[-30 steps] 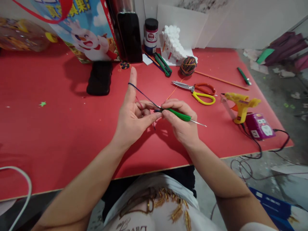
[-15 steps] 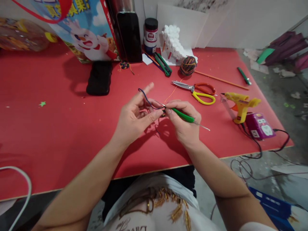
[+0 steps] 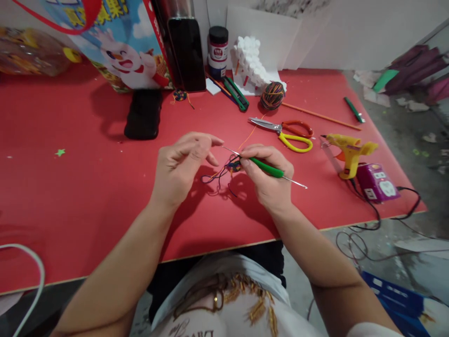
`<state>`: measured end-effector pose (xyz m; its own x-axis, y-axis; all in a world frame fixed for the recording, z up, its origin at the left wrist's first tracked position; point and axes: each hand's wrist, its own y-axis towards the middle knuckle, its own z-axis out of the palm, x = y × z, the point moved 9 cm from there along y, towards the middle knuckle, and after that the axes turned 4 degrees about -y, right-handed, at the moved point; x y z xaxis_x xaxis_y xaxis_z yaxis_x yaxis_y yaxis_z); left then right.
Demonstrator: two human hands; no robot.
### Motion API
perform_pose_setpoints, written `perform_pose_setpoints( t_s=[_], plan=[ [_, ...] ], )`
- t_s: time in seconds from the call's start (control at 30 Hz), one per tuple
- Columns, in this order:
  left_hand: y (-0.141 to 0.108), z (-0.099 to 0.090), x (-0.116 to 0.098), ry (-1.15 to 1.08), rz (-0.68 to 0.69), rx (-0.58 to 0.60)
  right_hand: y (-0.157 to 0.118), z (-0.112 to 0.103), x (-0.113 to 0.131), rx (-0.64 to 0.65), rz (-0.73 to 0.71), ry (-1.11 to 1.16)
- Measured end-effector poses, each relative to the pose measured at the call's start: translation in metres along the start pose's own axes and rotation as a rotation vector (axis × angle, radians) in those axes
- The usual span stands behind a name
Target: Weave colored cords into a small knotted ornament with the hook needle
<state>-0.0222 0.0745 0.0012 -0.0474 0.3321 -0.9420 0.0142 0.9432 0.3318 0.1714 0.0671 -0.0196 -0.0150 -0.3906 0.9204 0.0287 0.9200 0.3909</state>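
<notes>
My right hand (image 3: 269, 175) is closed around a green-handled crochet hook (image 3: 267, 167), its thin metal shaft pointing left. At the fingertips of that hand hangs a small dark multicoloured crochet piece (image 3: 234, 165), with loose dark yarn (image 3: 214, 179) curling to its left above the red table. My left hand (image 3: 185, 164) is apart from the piece, its fingers spread and bent near the hook's tip, holding nothing visible. An orange strand runs from the piece up toward a multicoloured yarn ball (image 3: 272, 95).
Scissors (image 3: 280, 131) lie beyond my right hand on the red table (image 3: 105, 201). Farther right are a yellow glue gun (image 3: 351, 152) and a purple power box (image 3: 377, 182). A black case (image 3: 143, 114), a phone (image 3: 187, 54) and a green cutter (image 3: 236, 93) sit toward the back.
My left hand has let go of the crochet piece and moved left. The dark yarn has slipped off its index finger and now hangs loose. My right hand has barely moved.
</notes>
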Motion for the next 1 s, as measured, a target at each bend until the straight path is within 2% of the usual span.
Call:
perform_pose_setpoints(
  t_s=[0.1,0.23,0.4,0.57,0.73,0.87,1.0],
  plan=[
    [-0.003,0.015,0.012,-0.108,-0.135,0.127,0.000,0.001,-0.002,0.007,0.010,0.008],
    [-0.008,0.022,0.030,-0.208,-0.245,0.158,0.000,0.004,0.000,0.033,-0.015,0.031],
    [-0.018,0.037,0.047,-0.347,-0.404,0.258,-0.001,0.002,0.000,0.019,-0.001,-0.050],
    [-0.015,0.034,0.049,-0.351,-0.369,0.164,-0.001,0.000,0.001,-0.018,0.003,-0.085],
    [-0.015,0.036,0.051,-0.470,-0.420,0.060,-0.002,-0.003,0.000,-0.070,0.003,-0.082],
    [-0.016,0.038,0.051,-0.475,-0.429,0.047,-0.004,-0.005,-0.002,-0.093,0.007,-0.099],
    [-0.014,0.032,0.043,-0.453,-0.351,0.027,-0.004,-0.005,-0.007,-0.109,0.031,-0.070]
  ],
)
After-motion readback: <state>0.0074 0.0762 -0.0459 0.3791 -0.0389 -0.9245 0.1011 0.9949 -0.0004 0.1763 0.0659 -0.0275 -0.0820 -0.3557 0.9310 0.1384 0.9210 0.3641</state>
